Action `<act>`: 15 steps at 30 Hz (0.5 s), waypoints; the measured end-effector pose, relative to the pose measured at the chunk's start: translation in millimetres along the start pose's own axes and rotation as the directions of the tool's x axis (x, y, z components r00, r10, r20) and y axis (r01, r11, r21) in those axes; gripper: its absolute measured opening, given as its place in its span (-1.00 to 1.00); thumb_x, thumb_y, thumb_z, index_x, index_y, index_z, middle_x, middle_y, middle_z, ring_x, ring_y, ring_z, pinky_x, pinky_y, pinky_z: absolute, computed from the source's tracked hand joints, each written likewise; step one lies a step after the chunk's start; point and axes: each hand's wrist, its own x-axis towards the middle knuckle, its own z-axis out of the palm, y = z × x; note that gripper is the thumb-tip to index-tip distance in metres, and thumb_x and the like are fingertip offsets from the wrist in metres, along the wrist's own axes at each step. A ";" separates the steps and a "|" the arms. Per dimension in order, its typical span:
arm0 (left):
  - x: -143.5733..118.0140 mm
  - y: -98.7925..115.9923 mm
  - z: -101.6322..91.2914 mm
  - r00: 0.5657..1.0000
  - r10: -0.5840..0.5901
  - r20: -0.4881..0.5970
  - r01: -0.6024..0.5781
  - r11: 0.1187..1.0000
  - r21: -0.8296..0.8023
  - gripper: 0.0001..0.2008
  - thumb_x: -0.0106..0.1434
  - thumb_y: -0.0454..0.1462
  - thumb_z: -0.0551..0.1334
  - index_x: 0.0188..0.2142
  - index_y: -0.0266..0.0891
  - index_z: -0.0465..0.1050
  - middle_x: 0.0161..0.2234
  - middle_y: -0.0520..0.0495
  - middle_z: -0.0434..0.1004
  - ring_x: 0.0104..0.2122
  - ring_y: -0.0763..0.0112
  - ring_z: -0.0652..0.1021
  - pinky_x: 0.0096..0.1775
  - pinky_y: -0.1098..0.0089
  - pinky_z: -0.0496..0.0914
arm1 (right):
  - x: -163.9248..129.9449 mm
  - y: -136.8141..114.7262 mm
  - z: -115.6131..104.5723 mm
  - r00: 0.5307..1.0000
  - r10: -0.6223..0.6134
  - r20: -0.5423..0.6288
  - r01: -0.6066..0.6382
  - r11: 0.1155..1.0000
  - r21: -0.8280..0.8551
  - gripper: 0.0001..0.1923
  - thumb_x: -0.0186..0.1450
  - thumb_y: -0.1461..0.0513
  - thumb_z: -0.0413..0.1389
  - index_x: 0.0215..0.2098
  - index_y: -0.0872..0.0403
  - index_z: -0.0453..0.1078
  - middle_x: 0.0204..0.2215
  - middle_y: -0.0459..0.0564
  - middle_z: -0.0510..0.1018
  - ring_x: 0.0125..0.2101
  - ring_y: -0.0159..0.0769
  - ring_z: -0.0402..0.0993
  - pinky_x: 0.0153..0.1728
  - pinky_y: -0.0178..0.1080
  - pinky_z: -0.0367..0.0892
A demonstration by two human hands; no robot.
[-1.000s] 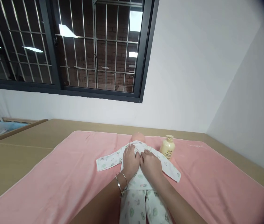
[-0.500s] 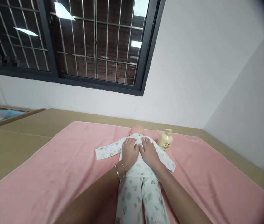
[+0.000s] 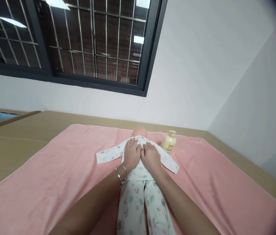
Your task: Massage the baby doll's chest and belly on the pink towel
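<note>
A baby doll lies on its back, its round head (image 3: 140,132) at the far end. It wears a white patterned shirt (image 3: 140,173) with both sleeves spread out, and matching trousers (image 3: 130,205). On the left of the shirt's chest rests my left hand (image 3: 131,152), palm down with fingers stretched toward the head; metal bangles circle that wrist. My right hand (image 3: 151,158) lies beside it on the chest, fingers extended and slightly bent. The thumbs nearly meet in the middle. Neither hand grips anything.
A pale yellow pump bottle (image 3: 169,143) stands right of the doll, near its sleeve. Under everything spreads a pink blanket (image 3: 66,169) on a tan surface (image 3: 13,143). Behind are a white wall (image 3: 184,75) and a barred window (image 3: 94,42).
The whole view has shifted slightly, so everything appears a little farther left and up. Both hands stay on the doll's chest; the right fingers look somewhat more bent.
</note>
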 end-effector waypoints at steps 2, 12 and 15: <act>0.0 0.4 0.3 1.000 -0.010 0.001 0.010 1.000 0.004 -0.62 0.39 -0.19 -0.02 0.07 -0.25 0.39 0.16 -0.18 0.41 0.22 0.15 0.32 0.26 0.02 0.19 | 3.5 6.7 4.1 0.998 0.011 0.056 -0.016 0.997 0.078 -0.50 0.42 0.19 -0.17 0.25 0.20 0.24 0.26 0.21 0.23 0.28 -0.08 0.10 0.28 -0.06 -0.05; 0.6 4.2 -2.7 1.000 -0.002 0.012 0.001 0.999 0.032 -0.63 0.35 -0.25 0.01 0.08 -0.29 0.40 0.15 -0.18 0.42 0.20 0.13 0.34 0.25 0.03 0.21 | 8.1 15.8 10.1 0.991 0.025 0.133 -0.051 0.978 0.201 -0.44 0.42 0.14 -0.20 0.34 0.16 0.10 0.34 0.16 0.07 0.35 -0.13 -0.09 0.32 -0.03 -0.19; 0.5 3.7 -2.1 1.000 0.009 0.007 -0.010 0.999 0.042 -0.63 0.34 -0.27 0.02 0.07 -0.29 0.40 0.15 -0.18 0.42 0.19 0.14 0.35 0.24 0.02 0.21 | 8.1 15.2 9.1 0.991 0.031 0.133 -0.058 0.977 0.204 -0.43 0.42 0.15 -0.19 0.34 0.17 0.11 0.34 0.16 0.08 0.35 -0.13 -0.09 0.32 -0.04 -0.20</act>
